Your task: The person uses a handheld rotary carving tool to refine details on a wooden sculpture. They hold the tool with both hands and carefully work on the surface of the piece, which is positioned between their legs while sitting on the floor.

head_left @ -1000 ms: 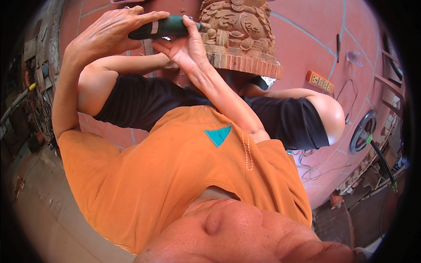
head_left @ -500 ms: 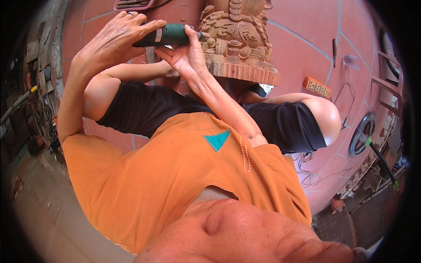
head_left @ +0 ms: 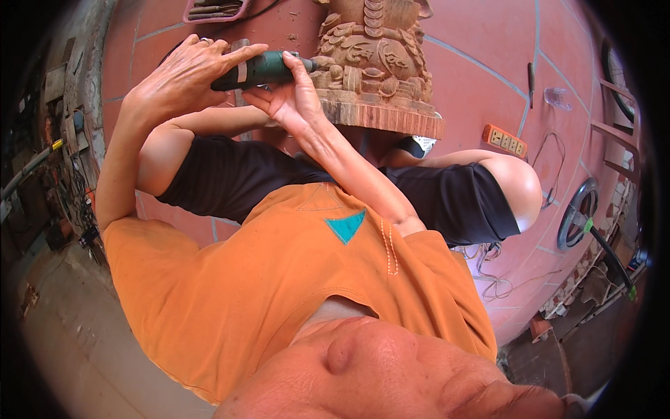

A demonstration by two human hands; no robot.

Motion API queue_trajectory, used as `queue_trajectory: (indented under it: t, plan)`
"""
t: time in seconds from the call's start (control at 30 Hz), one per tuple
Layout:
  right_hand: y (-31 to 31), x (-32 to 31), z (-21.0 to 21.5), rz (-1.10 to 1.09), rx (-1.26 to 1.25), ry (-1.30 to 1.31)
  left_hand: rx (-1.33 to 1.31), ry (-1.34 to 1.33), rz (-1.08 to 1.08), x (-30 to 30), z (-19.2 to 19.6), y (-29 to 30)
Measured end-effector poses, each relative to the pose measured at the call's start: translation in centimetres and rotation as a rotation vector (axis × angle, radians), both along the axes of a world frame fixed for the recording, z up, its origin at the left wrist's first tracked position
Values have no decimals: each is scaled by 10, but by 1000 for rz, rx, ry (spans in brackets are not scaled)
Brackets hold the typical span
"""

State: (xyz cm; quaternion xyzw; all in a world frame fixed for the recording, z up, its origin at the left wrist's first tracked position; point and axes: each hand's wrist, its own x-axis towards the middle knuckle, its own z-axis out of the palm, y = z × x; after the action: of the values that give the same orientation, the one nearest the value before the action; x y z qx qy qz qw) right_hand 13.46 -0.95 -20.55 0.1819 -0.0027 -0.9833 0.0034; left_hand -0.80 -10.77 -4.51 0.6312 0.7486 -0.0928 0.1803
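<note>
A dark green power tool, apparently a rotary die grinder [head_left: 264,69], lies level between my two hands. My left hand [head_left: 183,75] wraps its rear body, with the index finger stretched along the top. Around its front end my right hand [head_left: 292,101] is closed, thumb on top and the other fingers curled beneath. The grinder's narrow tip points right and meets the left side of a carved wooden statue [head_left: 377,63], near the small rounded shapes just above its base. Whether the tip touches the wood I cannot tell. The statue's upper part lies outside the view.
A pink tray [head_left: 216,10] of carving tools sits at the far left on the red tiled floor. To the right are an orange power strip [head_left: 505,140], a thin dark tool [head_left: 532,85], a clear cup [head_left: 557,98], loose cables and a black wheel [head_left: 578,214]. My folded legs flank the statue.
Both hands and the grinder have shifted slightly toward me, and its tip sits a little lower and farther left against the statue. The grip looks the same.
</note>
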Motion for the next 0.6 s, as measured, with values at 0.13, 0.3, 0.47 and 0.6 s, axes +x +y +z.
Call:
queue_trajectory:
  t: [0.13, 0.3, 0.47, 0.6]
  plan:
    - [3, 0, 0, 8, -8, -16, -72, 10, 29, 0, 0, 0]
    - [1, -1, 0, 4, -13, -16, -60, -36, 30, -7, -8, -6]
    - [8, -5, 0, 12, 28, 25, -52, -42, 38, -5, -1, -2]
    - [17, -7, -4, -2, 76, 12, -58, -25, 41, -5, -10, -1]
